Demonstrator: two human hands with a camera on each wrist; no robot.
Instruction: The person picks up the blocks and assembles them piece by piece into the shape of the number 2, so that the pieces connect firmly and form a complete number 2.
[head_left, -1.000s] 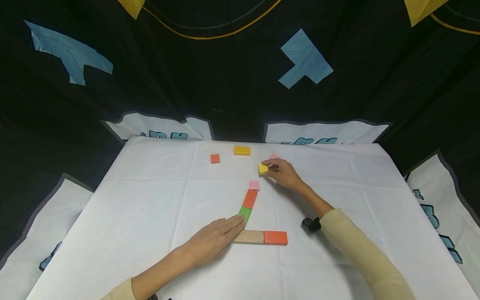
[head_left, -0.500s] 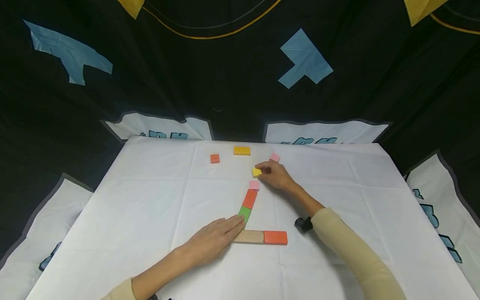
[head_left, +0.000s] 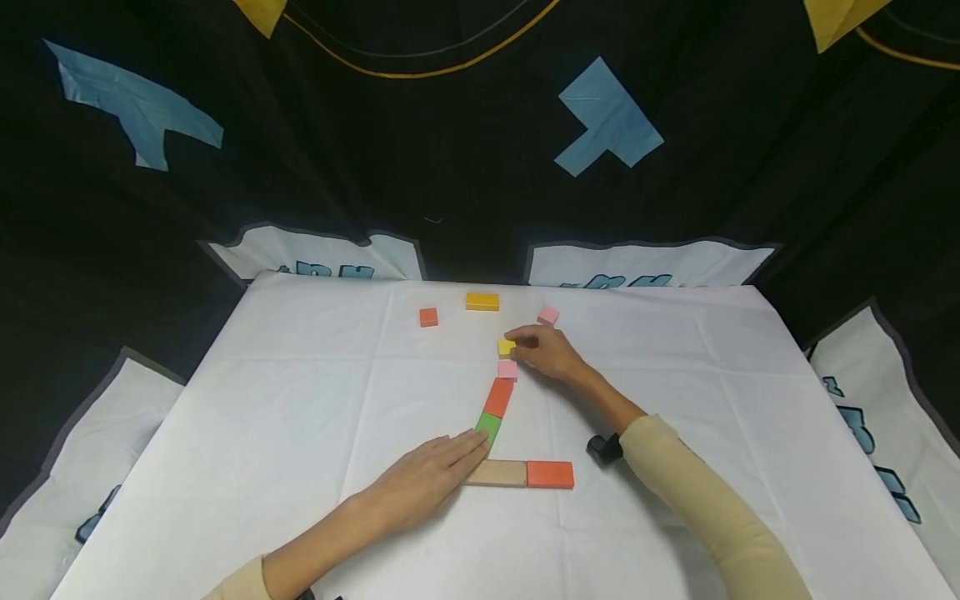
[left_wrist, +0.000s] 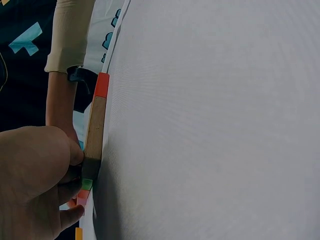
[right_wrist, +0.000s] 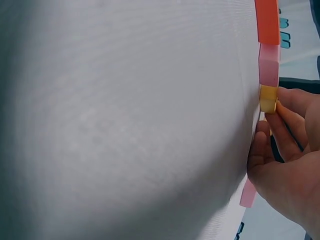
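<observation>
My right hand [head_left: 551, 352] pinches a small yellow block [head_left: 506, 348] between thumb and fingers, just beyond a pink block [head_left: 507, 369]. From that pink one, a slanted row runs toward me through an orange-red block [head_left: 498, 397] to a green block [head_left: 488, 427]. Flat over the green block's near end lies my left hand [head_left: 431, 479], fingers straight, covering the corner of the layout. A plain wooden block [head_left: 498, 473] extends to the right from under those fingers, end to end with a red block [head_left: 550, 475]. In the right wrist view the yellow block [right_wrist: 268, 99] meets the pink block [right_wrist: 269, 65].
Farther back on the white-covered table [head_left: 300, 400] lie a small orange-red block [head_left: 428, 317], a longer yellow block [head_left: 482, 302] and another pink block [head_left: 548, 314]. The last is just beyond the right hand. A black curtain [head_left: 480, 167] hangs behind the table.
My right hand has moved left and slightly toward me, bringing the yellow block up to the end of the slanted row. The left hand has stayed in place.
</observation>
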